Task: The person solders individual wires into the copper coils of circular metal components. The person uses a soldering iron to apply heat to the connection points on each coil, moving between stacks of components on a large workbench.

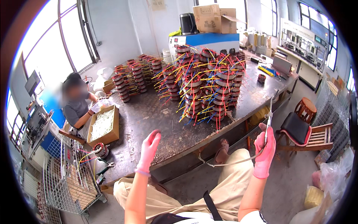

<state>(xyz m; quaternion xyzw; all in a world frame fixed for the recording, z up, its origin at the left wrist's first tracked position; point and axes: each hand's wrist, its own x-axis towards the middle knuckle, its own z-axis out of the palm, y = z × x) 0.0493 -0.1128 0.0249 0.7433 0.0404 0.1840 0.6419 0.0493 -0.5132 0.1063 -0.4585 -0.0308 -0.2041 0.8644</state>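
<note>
My right hand (265, 151), in a pink glove, is raised to the right of the table edge. It is closed around a slim metal air blow gun (269, 118), whose thin nozzle points up and away. A grey hose (233, 163) loops from that hand to the underside of the table edge. My left hand (148, 150), also gloved in pink, hovers over the near table edge with its fingers stretched upward and nothing visible in them. Beyond both hands stand tall stacks of motor stators (192, 91) with red, yellow and blue wire leads.
A co-worker (80, 99) sits at the left by a cardboard box (116, 128) of pale pieces. One stator (100, 150) lies near pliers (106, 168). A lone stator (261, 78) stands on the dark table (149, 115). A wire cart (67, 179) and a chair (296, 128) flank me.
</note>
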